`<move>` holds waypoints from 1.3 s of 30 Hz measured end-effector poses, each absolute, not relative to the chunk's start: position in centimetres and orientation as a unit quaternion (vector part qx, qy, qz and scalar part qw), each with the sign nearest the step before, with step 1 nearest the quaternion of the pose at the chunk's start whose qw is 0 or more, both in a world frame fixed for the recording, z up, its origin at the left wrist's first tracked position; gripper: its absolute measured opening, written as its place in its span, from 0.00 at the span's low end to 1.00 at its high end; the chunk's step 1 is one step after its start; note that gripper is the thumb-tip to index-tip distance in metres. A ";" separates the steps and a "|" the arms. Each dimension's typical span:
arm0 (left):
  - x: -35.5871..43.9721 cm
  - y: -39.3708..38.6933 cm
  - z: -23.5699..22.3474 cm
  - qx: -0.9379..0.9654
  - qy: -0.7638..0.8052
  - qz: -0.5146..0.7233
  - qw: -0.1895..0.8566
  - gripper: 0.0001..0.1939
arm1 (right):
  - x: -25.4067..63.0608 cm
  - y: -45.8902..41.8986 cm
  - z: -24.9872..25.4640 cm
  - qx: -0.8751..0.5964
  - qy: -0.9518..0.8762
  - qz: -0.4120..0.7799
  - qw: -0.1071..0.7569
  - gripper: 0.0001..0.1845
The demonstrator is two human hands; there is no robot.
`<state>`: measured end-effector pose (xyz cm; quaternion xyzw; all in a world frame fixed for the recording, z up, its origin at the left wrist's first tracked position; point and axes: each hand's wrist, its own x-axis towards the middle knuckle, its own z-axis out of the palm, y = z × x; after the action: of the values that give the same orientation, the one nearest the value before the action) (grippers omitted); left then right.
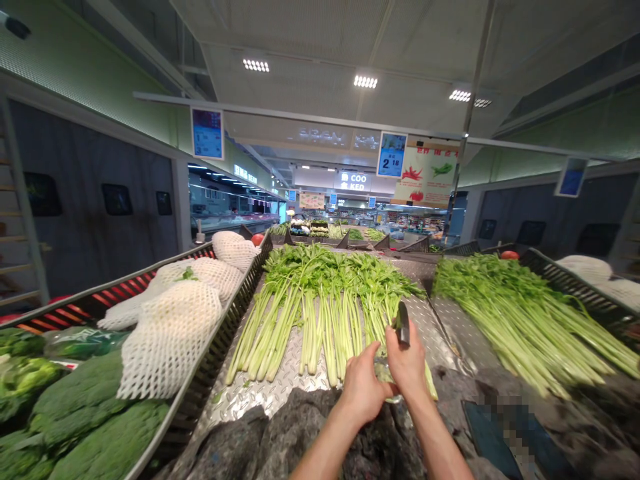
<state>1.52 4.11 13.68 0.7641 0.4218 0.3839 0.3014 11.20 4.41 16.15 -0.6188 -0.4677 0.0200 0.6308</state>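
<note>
Bunches of celery (313, 313) lie side by side on the metal display shelf, leaves to the back and pale stalk ends toward me. At the right end of the row, my left hand (364, 383) is curled around the lower stalks, its fingertips partly hidden. Close beside it, my right hand (405, 360) is closed on a black handle (403, 325) that sticks up past the thumb, apparently a knife's. Any blade is hidden. The two hands almost touch over the stalk ends.
Left of the celery, a black crate (240, 293) holds produce in white foam nets (173, 327), with broccoli (75, 393) nearer me. Rumpled grey cloth (280, 427) covers the front edge. A mirror panel (493, 333) on the right reflects the celery. Price signs (392, 155) hang overhead.
</note>
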 end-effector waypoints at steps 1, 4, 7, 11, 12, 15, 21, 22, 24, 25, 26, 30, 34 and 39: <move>1.4 4.2 13.6 0.764 0.423 0.385 0.299 0.37 | 11.1 4.4 16.2 -0.617 -0.470 0.021 0.630 0.26; 1.0 4.3 13.6 0.760 0.430 0.385 0.297 0.37 | 10.6 4.5 16.3 -0.618 -0.479 0.023 0.623 0.28; 0.4 4.4 13.6 0.757 0.435 0.386 0.299 0.37 | 10.0 4.7 16.3 -0.613 -0.492 0.030 0.617 0.29; -0.5 4.4 13.6 0.750 0.448 0.386 0.297 0.38 | 9.2 5.1 16.2 -0.590 -0.521 0.039 0.615 0.25; -0.7 4.4 13.6 0.748 0.454 0.386 0.293 0.39 | 9.0 5.2 16.1 -0.586 -0.525 0.042 0.616 0.25; -1.4 4.3 13.5 0.742 0.471 0.384 0.283 0.39 | 8.3 5.6 16.0 -0.582 -0.529 0.054 0.615 0.23; -2.8 4.4 13.5 0.725 0.496 0.388 0.279 0.38 | 6.8 6.2 16.0 -0.567 -0.549 0.070 0.610 0.23; -3.0 4.4 13.6 0.724 0.499 0.388 0.278 0.38 | 6.6 6.3 16.0 -0.562 -0.552 0.068 0.612 0.23; -3.4 4.4 13.8 0.720 0.505 0.388 0.274 0.38 | 6.2 6.5 16.0 -0.550 -0.557 0.067 0.619 0.24; -3.6 4.4 13.9 0.719 0.509 0.387 0.273 0.37 | 6.0 6.6 16.0 -0.548 -0.558 0.068 0.619 0.24; -3.7 4.4 14.1 0.717 0.512 0.386 0.274 0.37 | 5.9 6.7 16.0 -0.548 -0.559 0.071 0.618 0.25; -4.2 4.3 14.5 0.706 0.523 0.385 0.282 0.38 | 5.4 6.8 16.1 -0.561 -0.559 0.073 0.606 0.25; -4.5 4.3 14.4 0.707 0.526 0.384 0.276 0.38 | 5.0 7.1 16.0 -0.563 -0.565 0.079 0.599 0.24; -5.0 4.6 14.1 0.705 0.532 0.387 0.264 0.38 | 4.4 7.4 16.0 -0.561 -0.564 0.085 0.600 0.24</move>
<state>-4.98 4.60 14.08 0.7049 0.5325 0.3870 0.2642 4.41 7.45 16.04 -0.5610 -0.5639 0.0846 0.6002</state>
